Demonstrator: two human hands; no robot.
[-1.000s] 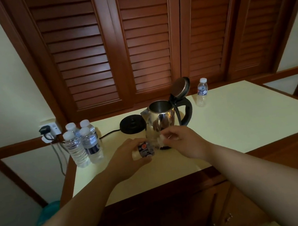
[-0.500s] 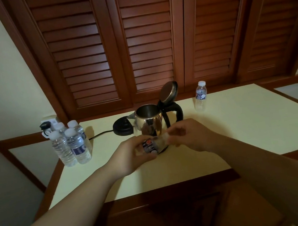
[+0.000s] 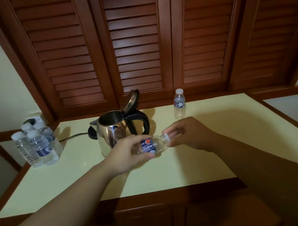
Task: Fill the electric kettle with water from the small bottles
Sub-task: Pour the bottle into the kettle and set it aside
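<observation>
A steel electric kettle with a black handle stands on the pale counter, its lid tipped open. Just in front of it, my left hand grips a small water bottle lying sideways, neck pointing right. My right hand pinches the bottle's white cap. Whether the cap is loose I cannot tell. The kettle's black base sits behind its left side, partly hidden.
Several full small bottles cluster at the counter's left rear corner near a wall plug. One more bottle stands at the back, right of the kettle. Wooden louvred shutters rise behind the counter.
The view has shifted, and both hands with the bottle have drifted right, from directly in front of the kettle to its right front. The bottle's cap now shows between my right fingers.
</observation>
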